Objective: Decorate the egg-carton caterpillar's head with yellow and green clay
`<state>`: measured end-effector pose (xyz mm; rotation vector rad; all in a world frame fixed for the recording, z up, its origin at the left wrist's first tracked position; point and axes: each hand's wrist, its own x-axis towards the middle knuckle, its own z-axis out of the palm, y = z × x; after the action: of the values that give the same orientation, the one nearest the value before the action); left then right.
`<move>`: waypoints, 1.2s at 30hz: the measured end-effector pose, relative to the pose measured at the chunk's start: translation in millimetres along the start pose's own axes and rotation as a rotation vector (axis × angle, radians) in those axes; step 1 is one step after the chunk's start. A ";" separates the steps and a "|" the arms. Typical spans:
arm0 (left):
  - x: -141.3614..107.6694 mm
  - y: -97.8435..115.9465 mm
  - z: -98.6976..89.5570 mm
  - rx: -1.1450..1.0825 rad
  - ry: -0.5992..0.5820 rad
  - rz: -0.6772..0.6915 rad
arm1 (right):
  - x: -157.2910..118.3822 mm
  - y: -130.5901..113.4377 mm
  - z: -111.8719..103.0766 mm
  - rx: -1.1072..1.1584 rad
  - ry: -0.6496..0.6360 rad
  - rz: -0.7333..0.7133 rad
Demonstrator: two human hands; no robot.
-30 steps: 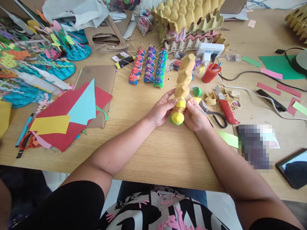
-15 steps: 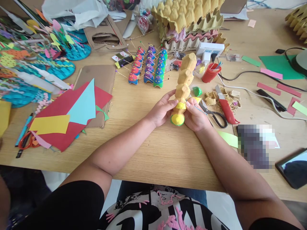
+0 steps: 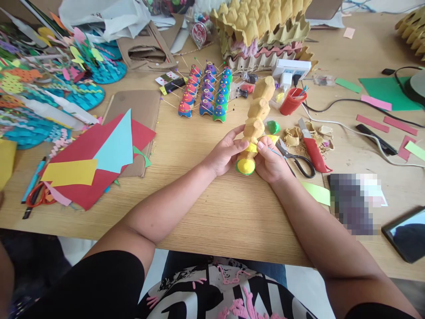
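Observation:
Between both hands, above the table, is an egg-carton strip point(image 3: 259, 108) of several bare tan bumps, its far end tilted upward. Its near bump is covered in yellow clay point(image 3: 246, 166) with a green edge, and a yellow band lies on the part above. My left hand point(image 3: 227, 153) grips the strip's left side, thumb on top. My right hand point(image 3: 270, 161) closes on the right side, thumb at the yellow band. A thin blue stick point(image 3: 275, 152) shows by the right fingers; whether they hold it I cannot tell. Behind lies a green lump point(image 3: 273, 127).
Scissors point(image 3: 300, 164) and a red-handled knife point(image 3: 314, 148) lie right of my hands, near carton scraps point(image 3: 292, 136). Painted caterpillars point(image 3: 206, 91) stand behind. Coloured paper point(image 3: 113, 146) lies left; a red cup point(image 3: 292, 102), cables and egg trays point(image 3: 259, 26) are farther back.
The far end of the egg-carton strip has swung slightly to the right and down. Both hands keep their hold in nearly the same place.

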<state>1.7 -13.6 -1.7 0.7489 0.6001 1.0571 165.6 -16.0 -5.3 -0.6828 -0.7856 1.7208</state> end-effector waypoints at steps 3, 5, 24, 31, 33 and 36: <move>-0.1 0.3 0.3 -0.011 0.009 -0.002 | 0.1 -0.1 0.8 0.002 0.005 -0.003; 0.2 -0.1 0.3 -0.018 0.013 0.001 | -0.1 -0.5 1.4 0.000 0.007 -0.001; 0.3 0.0 5.3 0.053 0.073 0.056 | -2.8 -0.7 2.6 -0.090 0.013 -0.045; -0.2 -1.1 8.2 0.067 0.086 0.075 | -2.4 -1.1 2.4 -0.086 -0.011 -0.038; -0.3 -1.7 8.7 0.068 0.083 0.082 | -2.3 -1.1 2.7 -0.078 -0.016 -0.035; 0.0 -3.2 9.1 0.081 0.087 0.089 | -2.5 -1.2 3.3 -0.077 -0.021 -0.035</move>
<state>10.3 -16.8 1.4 0.8097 0.6924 1.1574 164.4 -18.7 -2.2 -0.7000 -0.8768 1.6759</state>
